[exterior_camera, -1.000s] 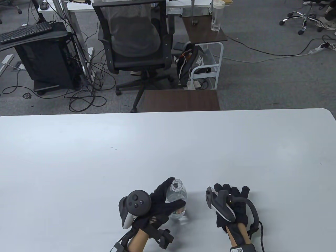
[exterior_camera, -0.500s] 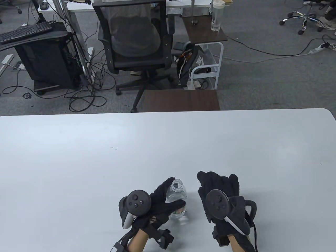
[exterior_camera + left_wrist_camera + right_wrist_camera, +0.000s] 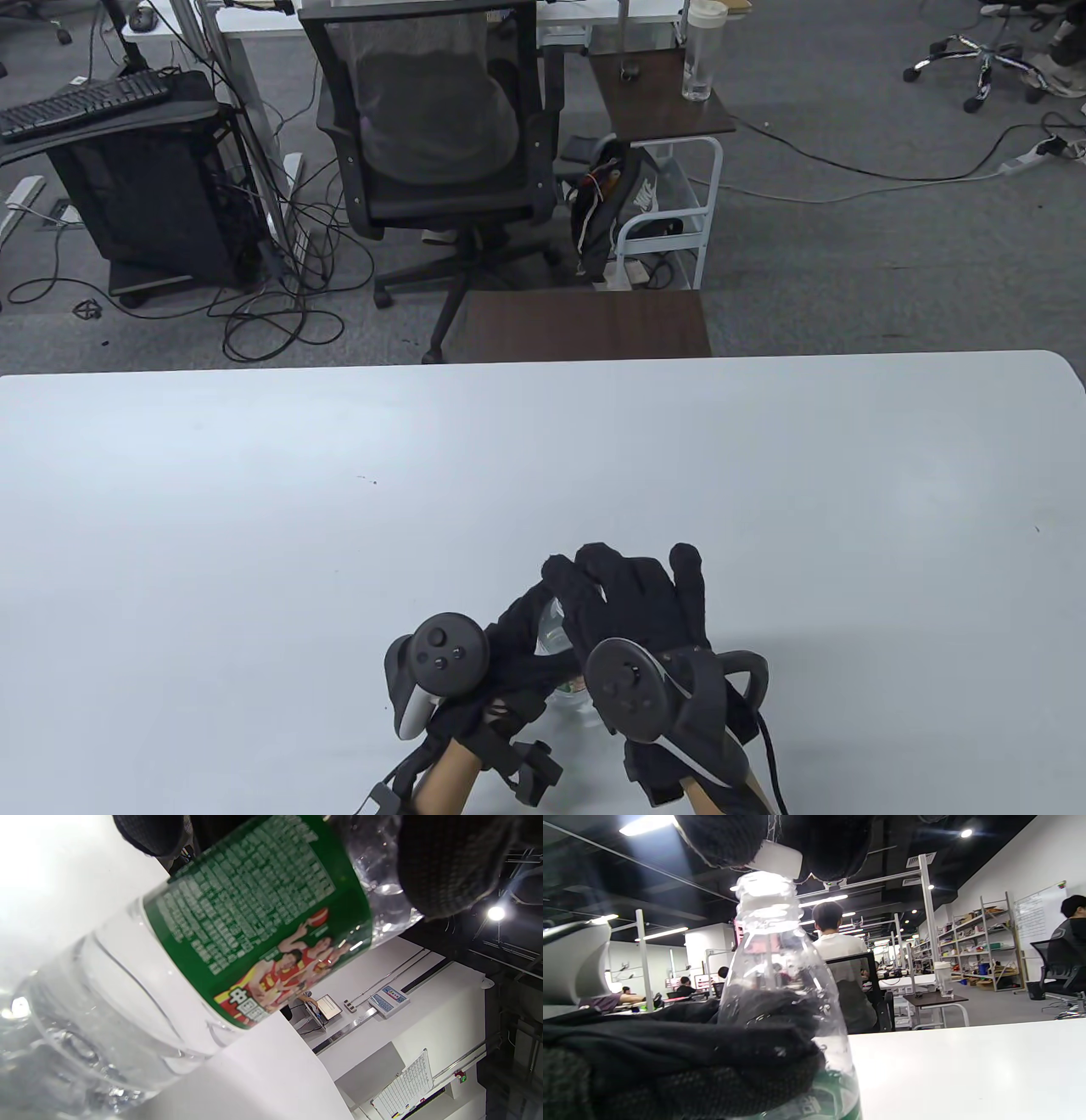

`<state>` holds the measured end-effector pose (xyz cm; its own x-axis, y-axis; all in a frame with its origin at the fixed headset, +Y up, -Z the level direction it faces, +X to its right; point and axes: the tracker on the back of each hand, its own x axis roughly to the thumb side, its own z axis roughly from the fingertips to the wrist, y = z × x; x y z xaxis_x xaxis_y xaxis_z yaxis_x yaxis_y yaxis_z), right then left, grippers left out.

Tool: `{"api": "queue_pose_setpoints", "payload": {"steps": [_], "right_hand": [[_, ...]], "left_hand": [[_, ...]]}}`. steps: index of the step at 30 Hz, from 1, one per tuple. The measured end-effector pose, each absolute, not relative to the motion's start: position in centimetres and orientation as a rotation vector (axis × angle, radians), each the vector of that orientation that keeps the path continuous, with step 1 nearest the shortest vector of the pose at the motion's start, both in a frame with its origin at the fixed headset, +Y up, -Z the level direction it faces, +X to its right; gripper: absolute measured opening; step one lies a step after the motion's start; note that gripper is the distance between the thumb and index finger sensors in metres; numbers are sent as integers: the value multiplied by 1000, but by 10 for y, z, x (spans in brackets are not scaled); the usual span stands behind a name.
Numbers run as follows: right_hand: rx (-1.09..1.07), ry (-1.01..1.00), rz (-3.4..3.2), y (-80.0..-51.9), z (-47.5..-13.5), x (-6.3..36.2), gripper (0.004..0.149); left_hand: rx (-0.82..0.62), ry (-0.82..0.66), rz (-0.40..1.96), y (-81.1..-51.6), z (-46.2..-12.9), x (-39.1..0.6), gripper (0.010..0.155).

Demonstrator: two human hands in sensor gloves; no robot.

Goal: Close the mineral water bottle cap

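Observation:
A clear mineral water bottle (image 3: 550, 635) with a green label (image 3: 263, 921) stands upright near the table's front edge. My left hand (image 3: 530, 649) grips its body, fingers wrapped around the label (image 3: 712, 1052). My right hand (image 3: 628, 594) is over the bottle's top and hides the mouth in the table view. In the right wrist view the open threaded mouth (image 3: 768, 893) shows. My right fingers (image 3: 725, 836) pinch a white cap (image 3: 777, 858) just above it. I cannot tell whether the cap touches the mouth.
The white table (image 3: 254, 509) stretches wide on both sides and beyond the hands. A brown side table (image 3: 585, 323) and a black office chair (image 3: 433, 136) stand past the far edge.
My right hand has lifted and moved left from beside the bottle to over its mouth. My left hand and the bottle have stayed in place.

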<state>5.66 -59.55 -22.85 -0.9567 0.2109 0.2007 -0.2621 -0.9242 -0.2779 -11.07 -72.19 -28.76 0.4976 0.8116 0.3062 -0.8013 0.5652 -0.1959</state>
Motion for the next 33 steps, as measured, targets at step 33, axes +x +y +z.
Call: {"api": "queue_pose_setpoints", "payload": {"steps": [33], "right_hand": [[404,-341,2459,-626,-250,83,54]], "left_hand": [[-35,-383,974,-722,-287,-112,81]]}}
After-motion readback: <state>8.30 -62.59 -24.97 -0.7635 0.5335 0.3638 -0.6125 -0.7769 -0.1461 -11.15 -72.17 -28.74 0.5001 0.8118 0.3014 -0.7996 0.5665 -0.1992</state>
